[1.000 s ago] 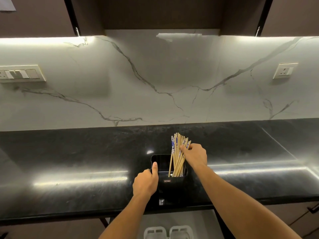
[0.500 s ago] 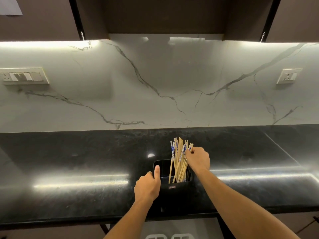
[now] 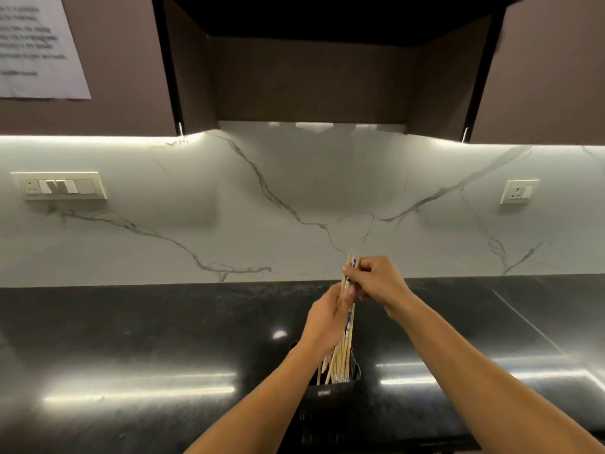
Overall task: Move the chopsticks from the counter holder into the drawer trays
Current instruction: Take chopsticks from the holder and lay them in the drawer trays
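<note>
**Both hands on the bundle, tips not yet out of the holder**

The right hand (image 3: 379, 283) pinched the chopsticks (image 3: 349, 329) close to their upper ends, with its fingers curled tight round them. The left hand (image 3: 325, 322) was closed about the same bundle lower down, near the middle. Neither hand had anything else in it.

From that double grip the sticks ran down and a little toward the person, their long axis close to upright. Their lower ends were inside the black holder (image 3: 327, 401) on the dark counter (image 3: 131, 339). A few looser sticks leaned in the holder beside the gripped ones, and I couldn't tell whether they belonged to the bundle.

To my eye the pull had to go along that axis, straight up, until the tips cleared the rim. Neither hand was nearer than the other, since both were already on the sticks. The drawer trays were out of sight.

As for writing, the holder had a small pale label (image 3: 324, 392) on its front, too small to read. A paper sheet (image 3: 32, 47) on the cabinet up to the left carried lines of print, blurred past reading.
</note>
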